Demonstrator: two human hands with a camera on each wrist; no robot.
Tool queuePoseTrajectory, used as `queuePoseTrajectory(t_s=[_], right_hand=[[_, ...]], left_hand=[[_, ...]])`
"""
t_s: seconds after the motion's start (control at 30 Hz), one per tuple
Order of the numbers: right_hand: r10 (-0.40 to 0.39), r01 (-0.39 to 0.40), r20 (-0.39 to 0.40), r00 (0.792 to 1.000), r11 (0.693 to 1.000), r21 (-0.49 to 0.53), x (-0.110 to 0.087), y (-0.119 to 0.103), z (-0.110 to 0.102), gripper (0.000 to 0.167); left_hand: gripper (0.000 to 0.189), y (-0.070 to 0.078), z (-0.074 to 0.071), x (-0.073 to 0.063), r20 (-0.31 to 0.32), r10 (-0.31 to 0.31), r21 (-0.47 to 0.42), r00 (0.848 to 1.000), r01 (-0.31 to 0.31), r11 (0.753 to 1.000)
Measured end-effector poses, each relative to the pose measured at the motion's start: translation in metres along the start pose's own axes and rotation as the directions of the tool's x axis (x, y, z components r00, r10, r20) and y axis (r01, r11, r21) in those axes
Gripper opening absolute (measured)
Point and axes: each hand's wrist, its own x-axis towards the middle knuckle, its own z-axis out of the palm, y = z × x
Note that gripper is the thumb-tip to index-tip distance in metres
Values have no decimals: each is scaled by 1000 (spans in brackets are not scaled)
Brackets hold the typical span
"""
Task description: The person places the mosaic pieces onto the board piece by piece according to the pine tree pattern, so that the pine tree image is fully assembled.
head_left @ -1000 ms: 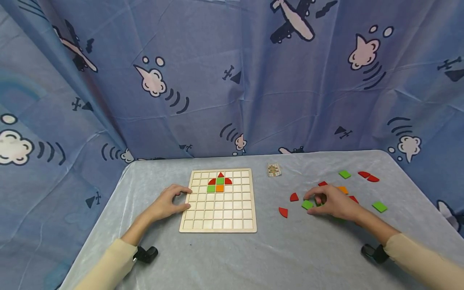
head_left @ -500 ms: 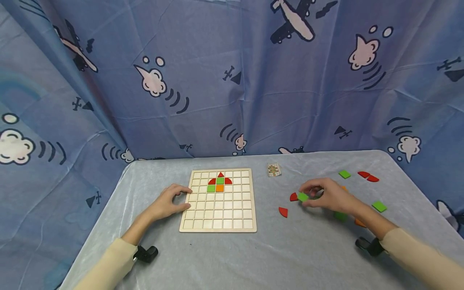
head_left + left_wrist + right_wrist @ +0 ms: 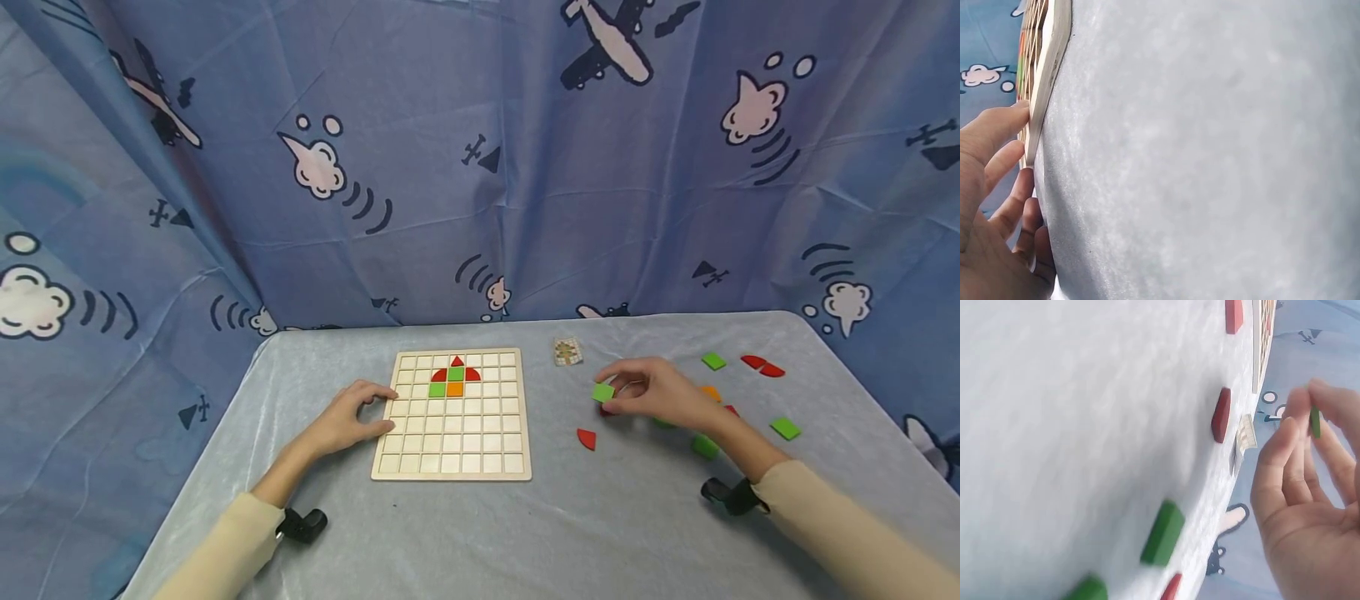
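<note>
My right hand (image 3: pixel 654 390) pinches a green square tile (image 3: pixel 603 392) between thumb and fingers, above the table to the right of the board. In the right wrist view only a thin edge of that tile (image 3: pixel 1315 422) shows. My left hand (image 3: pixel 349 420) touches the left edge of the wooden grid board (image 3: pixel 480 442) with thumb and fingertips, its fingers not wrapped round it. Near the board's top sit an orange square (image 3: pixel 454 389), two green squares, a red triangle (image 3: pixel 457 362) and two red quarter-round tiles. A red tile (image 3: pixel 604 412) lies partly hidden beneath my right hand.
A small patterned card (image 3: pixel 567 351) lies right of the board. Loose tiles are scattered at the right, among them a red quarter-round (image 3: pixel 587 439), green squares (image 3: pixel 785 428) and a red pair (image 3: pixel 762 365). A printed blue curtain (image 3: pixel 420 167) hangs behind the table.
My right hand has lifted the green square tile off the table and moved it left and slightly up in view, towards the board. My left hand has stayed at the board's edge.
</note>
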Motion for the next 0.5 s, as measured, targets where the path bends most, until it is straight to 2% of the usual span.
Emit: queuePoseTrajectory(t_s=[0.17, 0.37, 0.5], right_hand=[[0, 1, -32, 999, 1000, 25, 10, -1, 10, 39], [-10, 16, -81, 997, 997, 74, 23, 1, 22, 31], [16, -3, -106, 994, 993, 122, 31, 4, 30, 29]], left_hand=[[42, 2, 0, 1, 3, 11, 2, 1000, -11, 1000], [42, 2, 0, 0, 3, 4, 3, 1000, -4, 1000], [42, 2, 0, -1, 3, -7, 6, 1000, 7, 1000]])
